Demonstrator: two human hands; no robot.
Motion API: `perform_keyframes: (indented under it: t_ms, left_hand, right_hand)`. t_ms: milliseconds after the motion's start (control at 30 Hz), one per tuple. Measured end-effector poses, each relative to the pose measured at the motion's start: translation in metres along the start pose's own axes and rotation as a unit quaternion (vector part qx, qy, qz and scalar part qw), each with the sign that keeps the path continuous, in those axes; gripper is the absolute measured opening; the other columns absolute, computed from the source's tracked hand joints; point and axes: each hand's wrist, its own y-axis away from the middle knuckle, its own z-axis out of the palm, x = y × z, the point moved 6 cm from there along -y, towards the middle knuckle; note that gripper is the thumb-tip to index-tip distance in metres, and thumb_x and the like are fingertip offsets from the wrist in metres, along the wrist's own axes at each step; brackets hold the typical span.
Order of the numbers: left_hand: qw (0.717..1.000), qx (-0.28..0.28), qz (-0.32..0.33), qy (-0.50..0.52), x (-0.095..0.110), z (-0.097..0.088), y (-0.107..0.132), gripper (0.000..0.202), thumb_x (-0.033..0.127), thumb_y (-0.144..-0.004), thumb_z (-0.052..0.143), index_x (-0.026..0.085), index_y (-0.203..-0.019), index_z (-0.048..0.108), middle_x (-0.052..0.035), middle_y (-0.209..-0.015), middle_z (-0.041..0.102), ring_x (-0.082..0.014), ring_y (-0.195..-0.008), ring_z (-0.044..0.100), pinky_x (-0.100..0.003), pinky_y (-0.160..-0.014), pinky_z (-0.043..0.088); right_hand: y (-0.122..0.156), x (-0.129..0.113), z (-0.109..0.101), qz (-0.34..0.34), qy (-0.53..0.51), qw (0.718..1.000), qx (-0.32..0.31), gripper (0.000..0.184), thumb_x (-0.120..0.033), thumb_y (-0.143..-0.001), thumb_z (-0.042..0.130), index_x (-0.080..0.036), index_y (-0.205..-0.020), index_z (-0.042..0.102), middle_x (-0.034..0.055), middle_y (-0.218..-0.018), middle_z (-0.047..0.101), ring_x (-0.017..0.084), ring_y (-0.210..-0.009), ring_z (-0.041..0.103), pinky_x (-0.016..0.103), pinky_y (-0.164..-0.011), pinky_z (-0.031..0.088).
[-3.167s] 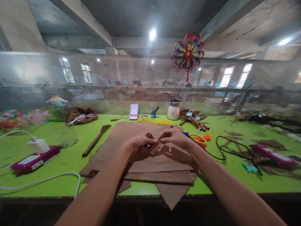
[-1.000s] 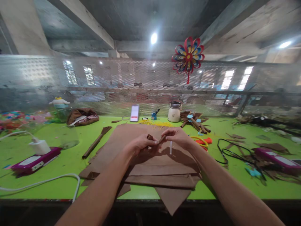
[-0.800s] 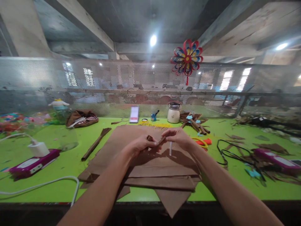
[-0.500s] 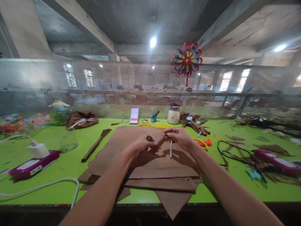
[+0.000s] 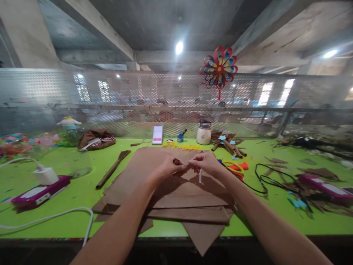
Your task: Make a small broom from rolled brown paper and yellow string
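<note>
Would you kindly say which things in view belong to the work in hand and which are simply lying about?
Seemingly in use: brown paper piece between left hand and right hand, brown paper sheets beneath.

Probably just lying about: phone, cream jar, leftmost purple power strip.

By the perforated screen [image 5: 143, 88], a blue bottle [image 5: 180, 138] stands between a lit phone [image 5: 157, 134] and a cream jug [image 5: 203, 135]; a flower ornament [image 5: 219, 69] hangs above, and leftward a plug [image 5: 46, 175] sits on a purple power strip [image 5: 34, 195].
</note>
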Motion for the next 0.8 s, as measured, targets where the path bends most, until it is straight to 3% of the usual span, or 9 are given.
perform_keyframes:
  t_ms: [133, 267, 500, 667, 800]
  left_hand:
    - [0.998, -0.040, -0.005, 0.044, 0.006, 0.006, 0.005, 0.028, 0.038, -0.066, 0.062, 0.010, -0.069, 0.063, -0.0004, -0.054, 0.052, -0.0091, -0.050, 0.042, -0.025, -0.053, 0.033]
    - [0.998, -0.037, -0.022, 0.041, 0.005, 0.007, 0.006, 0.033, 0.041, -0.064, 0.063, 0.009, -0.065, 0.062, -0.0004, -0.053, 0.051, -0.0090, -0.049, 0.042, -0.025, -0.052, 0.033]
    - [1.000, -0.010, 0.027, 0.009, -0.004, 0.005, -0.002, 0.031, 0.040, -0.065, 0.065, 0.010, -0.070, 0.062, -0.0010, -0.056, 0.053, -0.0081, -0.050, 0.043, -0.023, -0.051, 0.035]
    - [0.996, -0.042, 0.009, 0.075, -0.006, 0.012, -0.001, 0.036, 0.046, -0.068, 0.062, 0.010, -0.074, 0.060, -0.0055, -0.063, 0.061, -0.0122, -0.057, 0.054, -0.024, -0.054, 0.040]
    - [0.997, -0.057, 0.026, 0.047, -0.005, 0.010, -0.002, 0.039, 0.048, -0.068, 0.061, 0.010, -0.075, 0.063, -0.0067, -0.062, 0.062, -0.0108, -0.052, 0.053, -0.023, -0.050, 0.038]
  right_hand:
    - [0.001, -0.002, 0.000, 0.003, 0.037, 0.999, -0.012, 0.032, -0.042, -0.071, 0.061, -0.012, -0.061, 0.064, 0.0009, -0.047, 0.056, 0.009, -0.041, 0.048, 0.020, -0.041, 0.038]
    - [0.002, -0.002, 0.001, 0.000, 0.049, 0.999, -0.022, 0.034, -0.042, -0.073, 0.059, -0.011, -0.061, 0.064, 0.0011, -0.046, 0.056, 0.009, -0.041, 0.048, 0.019, -0.041, 0.037]
    - [0.000, 0.003, -0.001, -0.009, 0.013, 1.000, -0.023, 0.035, -0.044, -0.073, 0.059, -0.011, -0.062, 0.064, 0.0012, -0.047, 0.057, 0.008, -0.040, 0.048, 0.020, -0.041, 0.038]
    - [-0.002, 0.008, 0.000, -0.008, 0.000, 1.000, -0.022, 0.034, -0.044, -0.072, 0.060, -0.012, -0.061, 0.063, 0.0006, -0.046, 0.056, 0.009, -0.039, 0.048, 0.020, -0.040, 0.038]
    - [-0.004, 0.012, -0.001, 0.007, -0.013, 1.000, -0.015, 0.035, -0.046, -0.071, 0.061, -0.012, -0.060, 0.062, 0.0006, -0.047, 0.056, 0.009, -0.039, 0.049, 0.021, -0.040, 0.039]
